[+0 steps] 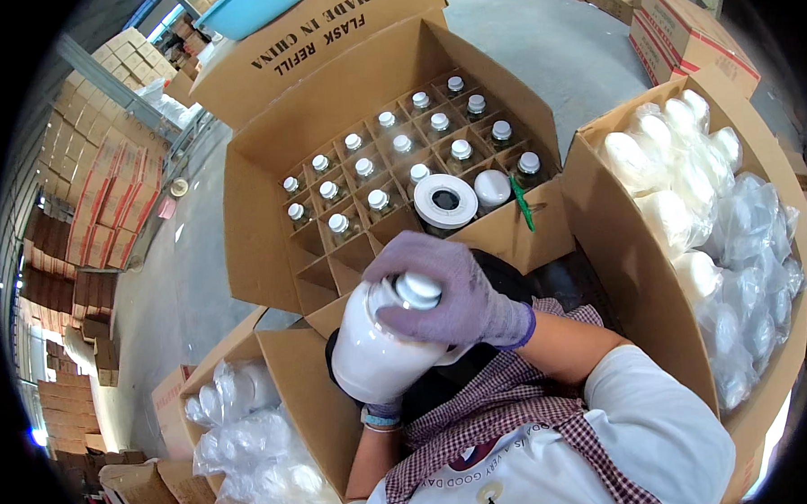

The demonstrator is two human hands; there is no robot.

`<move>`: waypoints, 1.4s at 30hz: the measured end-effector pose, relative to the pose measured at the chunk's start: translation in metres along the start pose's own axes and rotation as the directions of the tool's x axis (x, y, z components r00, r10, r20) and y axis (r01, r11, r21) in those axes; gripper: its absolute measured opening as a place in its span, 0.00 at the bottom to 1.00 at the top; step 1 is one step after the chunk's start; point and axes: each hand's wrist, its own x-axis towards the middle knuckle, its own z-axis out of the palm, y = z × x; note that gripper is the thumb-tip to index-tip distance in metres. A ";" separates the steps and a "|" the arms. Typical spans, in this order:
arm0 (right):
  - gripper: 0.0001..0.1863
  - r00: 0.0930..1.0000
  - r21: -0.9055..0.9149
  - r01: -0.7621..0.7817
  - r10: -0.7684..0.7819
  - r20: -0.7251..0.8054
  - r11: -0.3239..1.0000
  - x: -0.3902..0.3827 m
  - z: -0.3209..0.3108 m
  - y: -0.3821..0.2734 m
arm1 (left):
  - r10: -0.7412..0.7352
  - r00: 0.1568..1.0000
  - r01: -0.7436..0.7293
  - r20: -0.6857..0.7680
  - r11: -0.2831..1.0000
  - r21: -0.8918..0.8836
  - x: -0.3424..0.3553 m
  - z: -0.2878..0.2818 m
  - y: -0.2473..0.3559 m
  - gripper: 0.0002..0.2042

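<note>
A glossy white vacuum flask (380, 343) is tilted in front of my body. My right hand (450, 286), in a purple-grey knit glove, closes around its neck and the pale round stopper (420, 290) at its top. My left hand (385, 411) is at the flask's lower end and holds it from beneath; its fingers are hidden behind the flask. Just beyond my right hand, a white ring-shaped piece with a dark centre (446, 202) rests on the divided carton (264, 249). Beside it stand a white rounded cap (493, 189) and a green tool (522, 204).
Glass bottles with white caps (379, 201) fill several carton compartments; those nearest me are vacant. An open box of bagged white parts (634, 278) stands at right, another (311, 396) at lower left. A blue basin (249, 11) lies beyond the carton flap. Stacked cartons (117, 197) line the left.
</note>
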 end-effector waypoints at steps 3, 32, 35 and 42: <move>0.18 0.995 -0.072 0.053 -0.046 0.090 0.996 0.010 0.019 0.003 | -0.050 0.997 0.052 -0.061 0.998 0.030 -0.008 -0.009 -0.028 0.40; 0.41 0.754 0.440 0.095 -0.353 0.554 0.893 0.023 -0.023 0.022 | -0.336 0.938 0.247 -0.081 0.816 -0.523 -0.092 -0.055 -0.005 0.34; 0.38 0.894 -0.607 0.039 0.244 0.376 0.794 0.045 -0.089 0.137 | -0.320 0.928 0.131 -0.192 0.762 -0.634 -0.110 -0.047 0.025 0.33; 0.39 0.692 -0.978 0.203 0.714 0.107 -0.051 0.035 -0.126 0.195 | -0.348 0.845 -0.044 -0.406 0.711 -0.701 -0.133 -0.056 0.024 0.33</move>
